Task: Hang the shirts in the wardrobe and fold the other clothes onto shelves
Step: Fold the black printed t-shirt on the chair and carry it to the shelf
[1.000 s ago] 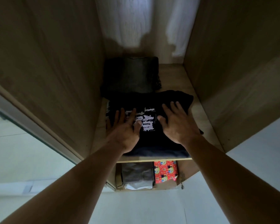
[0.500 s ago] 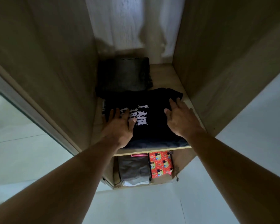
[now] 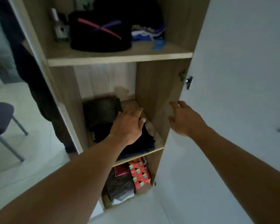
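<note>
Wardrobe at frame centre, with its white door open at right. On the middle shelf, a folded black T-shirt is laid before a dark folded garment. The left hand is seen above the T-shirt, grip wide and empty; the right hand, likewise empty, is held near the door edge. The shelving step is judged complete; another garment is called for next.

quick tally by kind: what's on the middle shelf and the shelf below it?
Folded dark garments, middle shelf: 2, black tee and grey-black piece
Folded grey clothes stack, lower shelf: 1
Red patterned package: 1
Pink item: 1
Total: 5
</note>
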### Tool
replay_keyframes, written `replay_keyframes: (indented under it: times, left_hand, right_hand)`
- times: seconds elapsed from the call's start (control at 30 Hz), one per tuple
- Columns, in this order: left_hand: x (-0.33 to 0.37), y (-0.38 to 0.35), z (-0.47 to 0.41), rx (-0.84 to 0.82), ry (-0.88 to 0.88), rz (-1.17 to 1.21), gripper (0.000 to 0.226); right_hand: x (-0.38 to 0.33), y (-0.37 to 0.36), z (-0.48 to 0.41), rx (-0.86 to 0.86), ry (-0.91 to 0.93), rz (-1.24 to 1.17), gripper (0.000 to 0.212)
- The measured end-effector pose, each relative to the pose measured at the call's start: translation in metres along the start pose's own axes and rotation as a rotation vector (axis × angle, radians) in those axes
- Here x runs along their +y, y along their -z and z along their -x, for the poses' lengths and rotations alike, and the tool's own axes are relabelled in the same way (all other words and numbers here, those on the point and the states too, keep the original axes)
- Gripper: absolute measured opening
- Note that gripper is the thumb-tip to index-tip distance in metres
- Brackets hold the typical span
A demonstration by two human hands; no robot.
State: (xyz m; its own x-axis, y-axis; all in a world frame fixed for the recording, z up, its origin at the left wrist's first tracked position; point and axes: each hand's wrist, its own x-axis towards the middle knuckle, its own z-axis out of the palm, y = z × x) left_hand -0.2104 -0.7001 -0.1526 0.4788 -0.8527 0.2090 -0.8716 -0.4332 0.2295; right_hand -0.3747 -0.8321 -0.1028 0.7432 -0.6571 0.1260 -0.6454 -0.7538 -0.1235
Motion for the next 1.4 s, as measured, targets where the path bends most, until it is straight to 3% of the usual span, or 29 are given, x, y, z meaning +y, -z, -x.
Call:
replay_keyframes:
  times: [0.3, 0.5, 0.63, 0.77, 0.87, 1.0, 1.13, 1.3, 1.4]
  left_hand:
    - [0.139, 0.175, 0.030, 0.154, -0.356, 0.091, 0.050]
    - [0.236, 0.241, 0.034, 0.187, -0.547, 0.131, 0.054]
    - [0.316, 0.283, 0.038, 0.254, -0.640, 0.160, 0.058]
    - [0.382, 0.310, 0.033, 0.381, -0.667, 0.167, 0.061]
    - [0.409, 0.315, 0.029, 0.390, -0.639, 0.202, 0.060]
    - [0.420, 0.317, 0.033, 0.345, -0.591, 0.210, 0.056]
    - [0.417, 0.325, 0.047, 0.328, -0.551, 0.252, 0.055]
    - [0.406, 0.346, 0.082, 0.472, -0.522, 0.383, 0.057]
    - [0.388, 0.362, 0.106, 0.571, -0.446, 0.469, 0.064]
  right_hand:
    - [0.022, 0.214, 0.144, 0.188, -0.195, 0.087, 0.055]
    - [0.056, 0.321, 0.233, 0.319, -0.302, 0.170, 0.050]
    - [0.084, 0.373, 0.269, 0.547, -0.279, 0.276, 0.039]
    - [0.113, 0.400, 0.274, 0.733, -0.336, 0.121, 0.045]
    - [0.130, 0.410, 0.266, 0.635, -0.383, -0.155, 0.056]
    - [0.146, 0.405, 0.255, 0.516, -0.326, -0.407, 0.037]
    - [0.156, 0.399, 0.259, 0.501, -0.194, -0.589, 0.034]
    - [0.136, 0.410, 0.273, 0.376, -0.045, -0.828, 0.026]
    - [0.108, 0.422, 0.268, 0.288, 0.066, -0.794, 0.026]
